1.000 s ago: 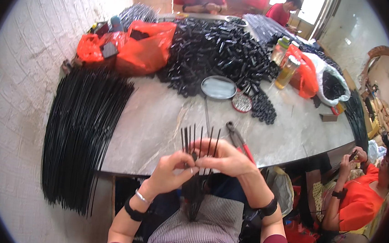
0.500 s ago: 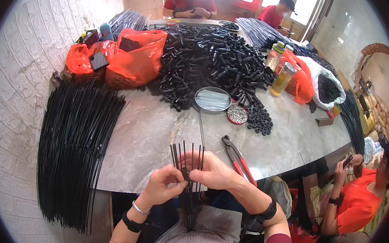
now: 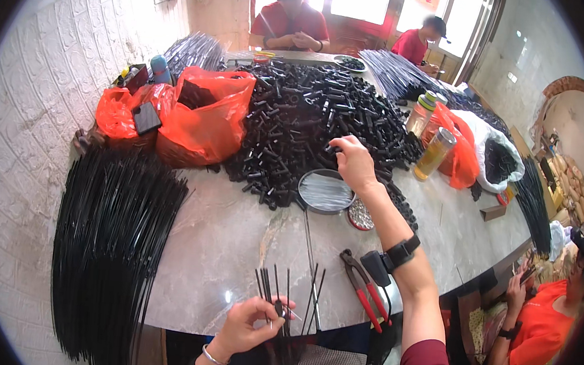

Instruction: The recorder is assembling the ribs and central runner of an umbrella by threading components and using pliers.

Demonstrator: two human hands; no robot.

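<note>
In my left hand (image 3: 253,323) is a loose bundle of thin black rods (image 3: 284,340), tips fanned upward. A small black piece (image 3: 279,308) sits among the rods by my fingertips, beside a thin pale wire. My right hand (image 3: 355,163) reaches over the heap of black tubular plastic parts (image 3: 297,114), its fingers pinched on a black plastic part (image 3: 333,149) at the heap's near side. Just below that hand lie a round metal dish of pale wires (image 3: 325,191) and a red-rimmed dish of small silvery pieces (image 3: 361,216), partly hidden by my forearm.
Red-handled pincers (image 3: 364,291) lie right of the rods. A large sheaf of black rods (image 3: 111,257) stands left. Red plastic bags (image 3: 204,117), bottles (image 3: 435,154) and a white bag (image 3: 493,150) ring the heap. Other people sit across the table and at right.
My right hand has left the rods and stretched forward to the heap of black parts. My left hand still holds the bundle, now lower in the picture. The view has tilted up slightly.
</note>
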